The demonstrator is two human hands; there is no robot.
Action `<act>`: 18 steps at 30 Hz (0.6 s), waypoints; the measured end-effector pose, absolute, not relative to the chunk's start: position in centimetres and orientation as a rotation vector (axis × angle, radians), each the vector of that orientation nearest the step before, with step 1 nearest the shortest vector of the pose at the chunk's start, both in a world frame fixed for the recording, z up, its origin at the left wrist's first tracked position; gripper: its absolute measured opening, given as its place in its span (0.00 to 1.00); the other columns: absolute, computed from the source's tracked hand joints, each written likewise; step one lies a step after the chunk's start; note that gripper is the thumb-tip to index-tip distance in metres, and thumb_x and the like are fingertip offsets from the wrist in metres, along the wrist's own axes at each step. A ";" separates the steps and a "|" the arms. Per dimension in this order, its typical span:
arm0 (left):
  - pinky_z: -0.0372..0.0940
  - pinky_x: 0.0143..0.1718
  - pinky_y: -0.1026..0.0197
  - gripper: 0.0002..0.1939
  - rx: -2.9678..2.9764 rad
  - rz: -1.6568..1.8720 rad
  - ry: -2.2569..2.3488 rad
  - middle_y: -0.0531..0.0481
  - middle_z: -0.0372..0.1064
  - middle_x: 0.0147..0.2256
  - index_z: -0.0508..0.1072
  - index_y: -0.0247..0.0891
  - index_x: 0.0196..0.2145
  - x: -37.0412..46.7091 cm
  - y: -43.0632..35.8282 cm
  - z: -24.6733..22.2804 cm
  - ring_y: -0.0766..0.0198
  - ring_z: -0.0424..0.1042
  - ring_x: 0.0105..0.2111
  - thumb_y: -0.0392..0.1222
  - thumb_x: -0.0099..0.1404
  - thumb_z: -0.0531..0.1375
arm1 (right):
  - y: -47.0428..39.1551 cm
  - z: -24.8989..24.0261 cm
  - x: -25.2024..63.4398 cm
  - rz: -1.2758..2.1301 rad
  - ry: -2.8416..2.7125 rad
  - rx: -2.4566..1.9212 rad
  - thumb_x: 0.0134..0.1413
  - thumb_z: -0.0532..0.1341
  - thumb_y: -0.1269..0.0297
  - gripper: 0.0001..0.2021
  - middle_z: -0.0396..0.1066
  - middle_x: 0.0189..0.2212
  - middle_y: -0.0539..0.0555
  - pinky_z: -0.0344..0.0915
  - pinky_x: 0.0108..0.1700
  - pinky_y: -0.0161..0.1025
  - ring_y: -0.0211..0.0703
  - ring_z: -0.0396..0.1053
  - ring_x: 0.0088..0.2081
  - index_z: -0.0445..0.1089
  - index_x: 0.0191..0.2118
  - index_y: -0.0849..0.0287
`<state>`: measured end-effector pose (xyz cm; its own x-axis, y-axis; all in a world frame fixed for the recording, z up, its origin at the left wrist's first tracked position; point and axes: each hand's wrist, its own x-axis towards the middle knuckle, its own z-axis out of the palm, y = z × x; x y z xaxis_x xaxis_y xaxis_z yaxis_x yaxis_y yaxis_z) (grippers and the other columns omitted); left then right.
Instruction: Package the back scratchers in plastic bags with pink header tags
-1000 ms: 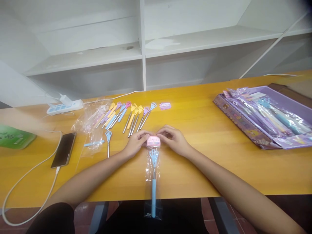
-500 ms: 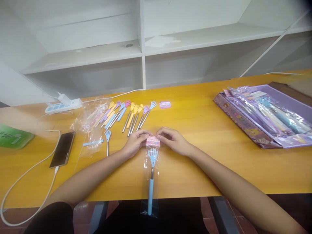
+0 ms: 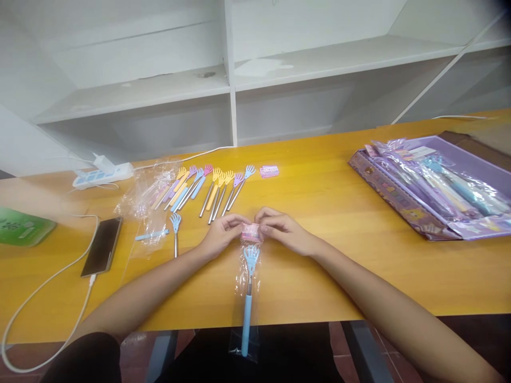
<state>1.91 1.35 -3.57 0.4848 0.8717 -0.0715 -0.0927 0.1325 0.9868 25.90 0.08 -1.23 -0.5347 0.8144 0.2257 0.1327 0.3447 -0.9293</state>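
Between my two hands is a small pink card at the top of a clear bag. My left hand pinches its left edge, and my right hand pinches the right edge. Below the card, inside the clear bag, lies a light blue back scratcher, claw end up, its handle reaching past the table's front edge. Left of my left hand, a blue claw with a metal rod lies partly behind my forearm. Several coloured scratchers rest farther back, near a small stack of pink cards.
An open purple box with bagged scratchers stands at the right. On the left are a phone with a white cable, a power strip, a green package and loose plastic bags. White shelves rise behind.
The card has tilted slightly between my fingers, and my right fingers have curled a little farther over its edge. The camera view has shifted slightly.
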 end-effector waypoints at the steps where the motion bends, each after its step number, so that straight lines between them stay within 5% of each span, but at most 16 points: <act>1: 0.71 0.51 0.56 0.14 1.288 0.816 0.810 0.43 0.82 0.45 0.81 0.37 0.43 1.9 1.3 -3.5 0.57 0.80 0.46 0.49 0.66 0.69 | 0.1 -1.2 25.9 1.223 -1.890 -0.831 0.70 0.57 0.44 0.24 0.68 0.40 0.56 0.68 0.51 0.47 0.47 0.70 0.43 0.75 0.30 0.56; 10: 0.70 0.51 0.57 0.12 1.564 0.802 0.893 0.45 0.81 0.44 0.81 0.38 0.44 1.7 0.9 -3.3 0.57 0.79 0.46 0.47 0.72 0.62 | 0.0 -2.8 24.9 1.593 -1.438 -1.024 0.56 0.69 0.40 0.28 0.71 0.30 0.47 0.70 0.26 0.37 0.36 0.70 0.25 0.54 0.31 0.53; 18: 0.67 0.46 0.60 0.11 1.719 0.718 0.965 0.48 0.80 0.38 0.82 0.39 0.38 1.5 1.1 -2.9 0.59 0.77 0.40 0.42 0.72 0.59 | -0.3 -2.9 24.4 1.440 -1.411 -0.990 0.57 0.69 0.43 0.26 0.69 0.32 0.47 0.67 0.26 0.36 0.33 0.66 0.24 0.53 0.32 0.53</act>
<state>1.48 1.14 -2.85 0.5059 0.8622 0.0244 0.2708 -0.1856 0.9446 24.37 -0.31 -2.91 -0.3096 0.9504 0.0312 -0.0504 0.0164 -0.9986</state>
